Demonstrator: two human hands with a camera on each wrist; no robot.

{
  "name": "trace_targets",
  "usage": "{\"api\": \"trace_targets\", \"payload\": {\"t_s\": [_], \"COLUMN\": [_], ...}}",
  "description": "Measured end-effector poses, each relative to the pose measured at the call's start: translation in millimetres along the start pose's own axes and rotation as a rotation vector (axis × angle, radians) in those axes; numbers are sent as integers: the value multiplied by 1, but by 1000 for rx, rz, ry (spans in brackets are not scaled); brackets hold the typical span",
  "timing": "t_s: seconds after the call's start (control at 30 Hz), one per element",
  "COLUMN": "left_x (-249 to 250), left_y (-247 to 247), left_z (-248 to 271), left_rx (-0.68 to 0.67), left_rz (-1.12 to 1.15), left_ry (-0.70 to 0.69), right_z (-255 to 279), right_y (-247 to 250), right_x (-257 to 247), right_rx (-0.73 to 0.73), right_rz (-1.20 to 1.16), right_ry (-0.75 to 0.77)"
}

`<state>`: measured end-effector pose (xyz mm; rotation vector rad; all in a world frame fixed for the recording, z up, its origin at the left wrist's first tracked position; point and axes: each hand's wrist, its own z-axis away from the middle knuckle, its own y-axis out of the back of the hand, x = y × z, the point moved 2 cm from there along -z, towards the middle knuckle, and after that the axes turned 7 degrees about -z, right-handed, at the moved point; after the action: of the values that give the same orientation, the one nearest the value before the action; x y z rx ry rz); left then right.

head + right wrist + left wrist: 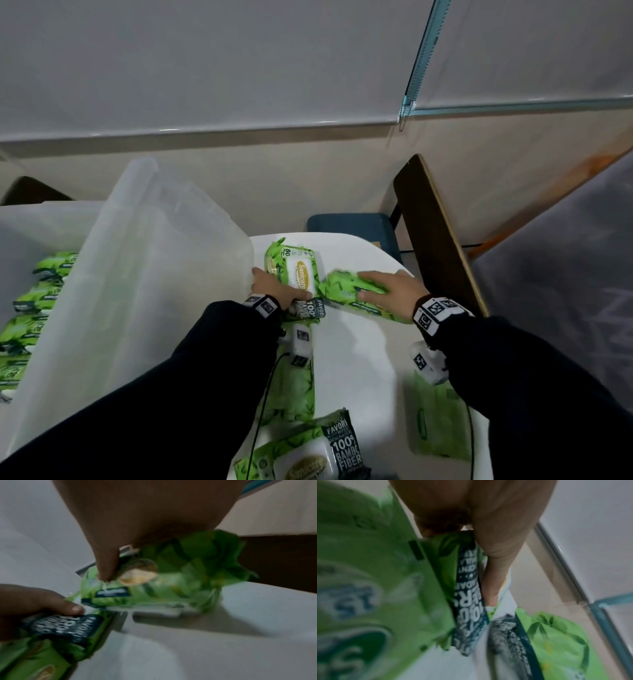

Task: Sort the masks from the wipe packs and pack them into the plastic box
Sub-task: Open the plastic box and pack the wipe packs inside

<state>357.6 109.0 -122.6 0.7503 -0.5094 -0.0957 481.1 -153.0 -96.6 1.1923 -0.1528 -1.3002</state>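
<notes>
On the white table (346,363), my left hand (274,291) grips a green wipe pack with a white Sanicare lid (297,274); its thumb (493,574) pinches the dark printed end (471,601). My right hand (383,286) holds a second green wipe pack (346,286) just to the right, fingers laid over its top and thumb (106,566) against its side (171,582). The translucent plastic box (30,226) stands at the left with several green packs (37,301) inside. A pale green flat pack (442,425), perhaps masks, lies under my right forearm.
The box's clear lid (144,274) leans between the box and the table. More wipe packs lie near me (301,459) and under my left wrist (296,397). A blue seat (352,224) and a dark board (435,233) stand behind the table.
</notes>
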Motion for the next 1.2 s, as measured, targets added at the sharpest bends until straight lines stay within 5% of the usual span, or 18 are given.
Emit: {"api": "trace_targets", "payload": {"t_s": [0.13, 0.3, 0.5, 0.67, 0.8, 1.03, 1.2], "left_x": [10, 18, 13, 6, 0, -16, -65], "left_y": [5, 17, 35, 58, 102, 212, 305], "left_z": [12, 37, 96, 168, 233, 349, 370], "left_rx": [-16, 191, 20, -283, -256, -195, 69], "left_rz": [150, 316, 959, 1199, 1248, 1212, 944], "left_ry": [-28, -178, -101, -124, -194, -557, -870], "right_z": [20, 29, 58, 109, 156, 220, 258], "right_y": [-27, -43, -60, -58, -33, 12, 20], "right_x": [13, 26, 15, -19, -66, -150, -212], "right_rx": [-201, 37, 100, 242, 195, 184, 257], "right_rz": [-756, -810, -720, -1238, -1596, -1611, -1570], "right_ry": [-188, -320, -405, -294, -149, 112, 244]}}
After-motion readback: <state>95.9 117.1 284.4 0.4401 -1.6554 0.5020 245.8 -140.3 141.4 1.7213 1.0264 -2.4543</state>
